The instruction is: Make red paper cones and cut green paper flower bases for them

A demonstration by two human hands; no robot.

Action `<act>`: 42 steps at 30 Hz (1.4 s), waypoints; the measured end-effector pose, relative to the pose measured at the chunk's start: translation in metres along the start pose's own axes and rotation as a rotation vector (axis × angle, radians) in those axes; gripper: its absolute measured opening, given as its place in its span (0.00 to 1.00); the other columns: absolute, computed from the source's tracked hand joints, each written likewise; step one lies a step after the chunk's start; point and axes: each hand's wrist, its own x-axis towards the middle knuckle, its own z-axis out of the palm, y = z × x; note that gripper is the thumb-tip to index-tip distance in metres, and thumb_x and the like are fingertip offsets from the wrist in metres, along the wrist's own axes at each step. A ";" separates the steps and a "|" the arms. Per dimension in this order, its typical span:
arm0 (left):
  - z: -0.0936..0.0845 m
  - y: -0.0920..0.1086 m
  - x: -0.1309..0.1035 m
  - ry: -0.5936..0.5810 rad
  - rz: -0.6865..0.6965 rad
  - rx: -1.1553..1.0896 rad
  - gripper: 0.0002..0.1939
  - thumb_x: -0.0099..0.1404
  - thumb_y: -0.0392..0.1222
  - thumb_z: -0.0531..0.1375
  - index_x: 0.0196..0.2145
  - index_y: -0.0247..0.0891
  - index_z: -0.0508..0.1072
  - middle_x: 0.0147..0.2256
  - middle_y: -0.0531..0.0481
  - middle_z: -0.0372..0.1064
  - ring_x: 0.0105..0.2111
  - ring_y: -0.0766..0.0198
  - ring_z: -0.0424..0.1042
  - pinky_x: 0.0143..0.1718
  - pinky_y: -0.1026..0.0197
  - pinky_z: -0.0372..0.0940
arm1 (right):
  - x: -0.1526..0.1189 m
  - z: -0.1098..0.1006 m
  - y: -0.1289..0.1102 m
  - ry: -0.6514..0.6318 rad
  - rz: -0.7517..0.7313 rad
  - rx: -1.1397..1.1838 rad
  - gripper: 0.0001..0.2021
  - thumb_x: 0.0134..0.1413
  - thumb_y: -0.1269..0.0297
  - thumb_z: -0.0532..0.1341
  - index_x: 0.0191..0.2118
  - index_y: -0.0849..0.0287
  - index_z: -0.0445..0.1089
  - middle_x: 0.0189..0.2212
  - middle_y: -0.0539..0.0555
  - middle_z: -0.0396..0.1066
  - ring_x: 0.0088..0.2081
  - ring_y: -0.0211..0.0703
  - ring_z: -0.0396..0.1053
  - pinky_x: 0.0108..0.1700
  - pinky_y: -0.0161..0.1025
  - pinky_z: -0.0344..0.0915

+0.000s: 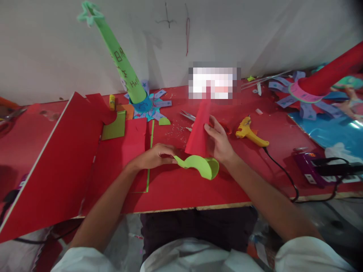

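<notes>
A red paper cone [197, 132], tip pointing away from me, is gripped along its right side by my right hand [219, 139]. Just below its wide end a curved strip of lime-green paper [198, 165] curls in the air, its right end bent into a loop. My left hand [159, 155] pinches the strip's left end between thumb and fingers. Whether the strip touches the cone or the right hand I cannot tell. Behind the cone, scissors [187, 114] lie partly hidden on the red table [176, 196].
A yellow glue gun [251, 132] with a black cord lies to the right, near a purple power strip [310, 170]. A green paper tower [124, 64] stands at the back left. A red board [56, 162] leans up at left; a glue stick [112, 102] stands beyond it.
</notes>
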 end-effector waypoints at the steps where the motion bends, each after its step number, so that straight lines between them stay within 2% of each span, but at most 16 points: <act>1: 0.000 0.003 0.000 -0.027 -0.002 -0.010 0.11 0.77 0.46 0.65 0.44 0.38 0.85 0.44 0.40 0.83 0.44 0.59 0.82 0.47 0.61 0.74 | 0.001 -0.001 -0.003 0.009 -0.011 0.010 0.25 0.53 0.47 0.78 0.53 0.42 0.72 0.51 0.49 0.81 0.56 0.52 0.79 0.59 0.55 0.79; 3: 0.000 0.007 -0.001 -0.040 -0.023 0.000 0.12 0.77 0.47 0.65 0.42 0.36 0.84 0.42 0.42 0.83 0.42 0.60 0.81 0.45 0.61 0.73 | 0.002 -0.003 -0.009 0.016 -0.037 0.019 0.22 0.55 0.47 0.76 0.51 0.43 0.72 0.51 0.49 0.81 0.57 0.52 0.79 0.58 0.55 0.79; 5: -0.002 0.009 -0.002 0.026 -0.063 0.010 0.14 0.76 0.50 0.66 0.40 0.36 0.82 0.38 0.45 0.81 0.38 0.61 0.79 0.42 0.62 0.72 | 0.002 -0.004 -0.014 0.022 -0.053 0.018 0.19 0.58 0.46 0.74 0.50 0.44 0.73 0.50 0.51 0.82 0.57 0.54 0.79 0.57 0.56 0.80; 7: -0.006 0.008 -0.004 0.165 -0.107 -0.021 0.16 0.74 0.54 0.67 0.38 0.37 0.81 0.35 0.47 0.79 0.36 0.62 0.77 0.39 0.62 0.71 | 0.002 -0.005 -0.019 0.044 -0.068 0.021 0.17 0.60 0.45 0.71 0.49 0.46 0.73 0.49 0.52 0.82 0.55 0.55 0.79 0.55 0.56 0.80; 10: -0.016 0.003 -0.006 0.448 -0.176 -0.137 0.18 0.68 0.56 0.72 0.34 0.38 0.78 0.30 0.50 0.74 0.30 0.65 0.73 0.32 0.64 0.69 | 0.002 -0.004 -0.023 0.064 -0.090 0.009 0.15 0.63 0.46 0.69 0.48 0.47 0.73 0.48 0.52 0.81 0.50 0.54 0.80 0.52 0.55 0.80; 13: -0.030 -0.007 -0.010 0.741 -0.242 -0.271 0.18 0.62 0.55 0.74 0.34 0.39 0.76 0.26 0.54 0.69 0.23 0.69 0.67 0.23 0.66 0.61 | 0.000 -0.003 -0.025 0.034 -0.076 -0.008 0.14 0.64 0.45 0.68 0.47 0.46 0.72 0.45 0.51 0.81 0.45 0.51 0.80 0.47 0.52 0.80; 15: -0.041 -0.017 -0.013 0.902 -0.265 -0.314 0.17 0.61 0.53 0.74 0.35 0.40 0.74 0.25 0.55 0.67 0.20 0.71 0.63 0.19 0.67 0.53 | -0.001 -0.002 -0.024 0.012 -0.054 -0.013 0.15 0.63 0.44 0.68 0.47 0.46 0.71 0.44 0.51 0.81 0.46 0.51 0.80 0.46 0.51 0.80; 18: -0.054 -0.036 -0.017 1.052 -0.306 -0.251 0.17 0.63 0.51 0.72 0.35 0.41 0.69 0.22 0.59 0.63 0.17 0.73 0.58 0.17 0.67 0.46 | -0.002 0.000 -0.022 -0.022 -0.032 -0.033 0.19 0.61 0.42 0.69 0.48 0.46 0.69 0.45 0.51 0.82 0.50 0.54 0.81 0.47 0.52 0.81; 21: -0.057 -0.055 -0.018 1.180 -0.339 -0.091 0.18 0.65 0.53 0.71 0.40 0.41 0.69 0.20 0.63 0.59 0.16 0.73 0.55 0.18 0.67 0.46 | -0.003 0.000 -0.018 -0.049 -0.020 -0.043 0.21 0.60 0.42 0.71 0.51 0.45 0.68 0.46 0.51 0.82 0.50 0.55 0.82 0.48 0.53 0.81; 23: -0.056 -0.061 -0.020 1.227 -0.336 -0.021 0.19 0.67 0.55 0.70 0.43 0.41 0.70 0.20 0.64 0.59 0.16 0.73 0.55 0.18 0.67 0.47 | -0.002 0.000 -0.015 -0.054 -0.011 -0.042 0.23 0.59 0.43 0.72 0.52 0.46 0.68 0.46 0.51 0.83 0.50 0.54 0.82 0.49 0.53 0.81; 25: -0.055 -0.062 -0.023 1.223 -0.312 0.023 0.17 0.70 0.55 0.67 0.46 0.41 0.71 0.20 0.63 0.60 0.17 0.72 0.56 0.19 0.66 0.48 | -0.002 0.000 -0.011 -0.051 -0.006 -0.042 0.24 0.58 0.43 0.73 0.53 0.46 0.69 0.45 0.51 0.83 0.50 0.53 0.82 0.49 0.52 0.81; 29: -0.060 -0.051 -0.038 1.176 -0.241 0.168 0.07 0.70 0.43 0.63 0.44 0.41 0.75 0.23 0.58 0.67 0.21 0.68 0.65 0.25 0.65 0.58 | -0.003 0.002 -0.007 -0.051 0.029 -0.053 0.24 0.59 0.44 0.73 0.55 0.46 0.70 0.47 0.51 0.83 0.50 0.53 0.82 0.50 0.52 0.81; 32: -0.063 -0.049 -0.050 1.137 -0.251 0.231 0.04 0.67 0.38 0.63 0.40 0.40 0.77 0.25 0.55 0.71 0.25 0.68 0.70 0.30 0.64 0.63 | -0.006 0.005 -0.007 -0.074 0.061 -0.069 0.23 0.60 0.45 0.72 0.56 0.46 0.71 0.50 0.53 0.82 0.51 0.54 0.81 0.49 0.52 0.81; 35: -0.057 -0.052 -0.058 1.072 -0.281 0.229 0.05 0.68 0.41 0.63 0.40 0.39 0.78 0.28 0.52 0.74 0.26 0.66 0.72 0.31 0.62 0.66 | -0.010 0.009 -0.009 -0.119 0.066 -0.078 0.23 0.61 0.45 0.72 0.57 0.46 0.71 0.55 0.54 0.81 0.53 0.54 0.80 0.47 0.50 0.81; 37: -0.053 -0.052 -0.060 1.068 -0.271 0.236 0.07 0.70 0.45 0.63 0.40 0.40 0.79 0.30 0.51 0.75 0.28 0.65 0.74 0.34 0.60 0.69 | -0.012 0.011 -0.009 -0.151 0.069 -0.088 0.24 0.61 0.45 0.72 0.58 0.46 0.71 0.57 0.55 0.79 0.54 0.54 0.79 0.47 0.49 0.81; 42: -0.062 -0.051 -0.072 1.192 -0.235 0.362 0.08 0.74 0.45 0.63 0.44 0.39 0.79 0.35 0.51 0.76 0.36 0.61 0.76 0.41 0.56 0.69 | -0.013 0.013 -0.008 -0.197 0.078 -0.120 0.25 0.60 0.44 0.73 0.58 0.44 0.72 0.58 0.53 0.78 0.55 0.53 0.79 0.50 0.49 0.81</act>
